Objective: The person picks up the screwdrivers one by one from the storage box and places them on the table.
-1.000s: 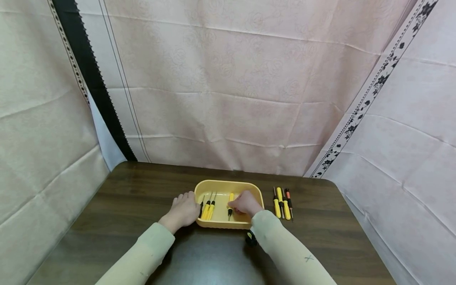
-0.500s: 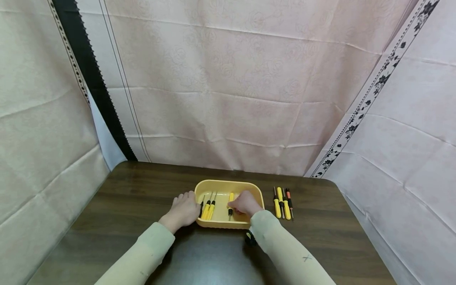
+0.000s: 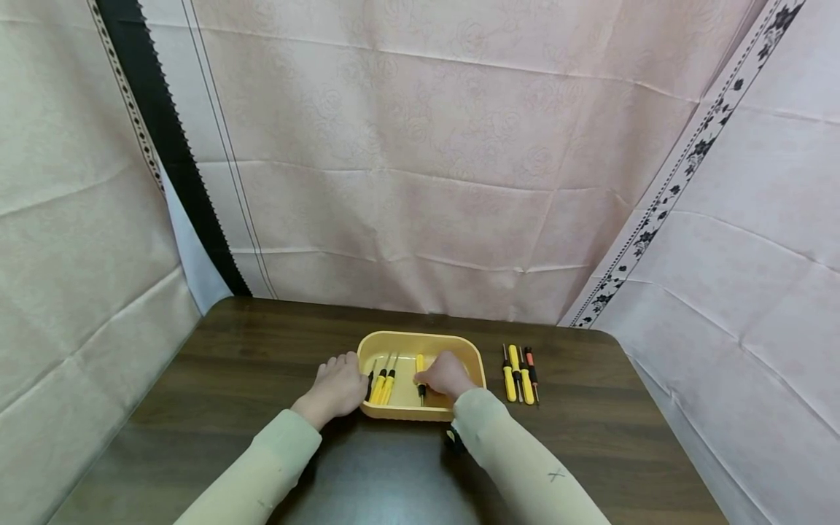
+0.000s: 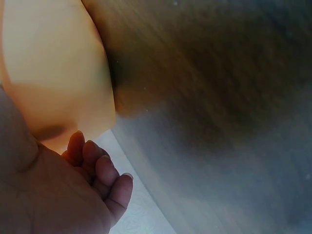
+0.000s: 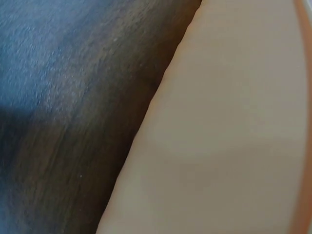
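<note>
A yellow plastic tray (image 3: 416, 414) sits on the table. My left hand (image 3: 337, 385) holds its left end; in the left wrist view the curled fingers (image 4: 105, 168) reach the tray's outer wall. Inside, my right hand (image 3: 446, 375) pinches a screwdriver (image 3: 420, 362) with a yellow-and-black handle, its shaft pointing toward me. Along the tray's left side lie two more yellow-and-black screwdrivers (image 3: 389, 386) and a dark one (image 3: 370, 384), partly behind the left hand. The right wrist view shows only the tray's pale wall (image 5: 219, 122) and table, with the hand out of sight.
Right of the tray, several screwdrivers (image 3: 518, 375) lie in a row, one with a red-and-black handle (image 3: 530, 361). A small black object with a yellow-green mark (image 3: 453, 439) lies before the tray, partly under the right sleeve. Cloth (image 3: 407, 182) hangs behind the dark wooden table (image 3: 262, 364).
My right hand has shifted slightly left within the tray, and the pinched screwdriver has moved left with it. The left hand and the tray stay in place.
</note>
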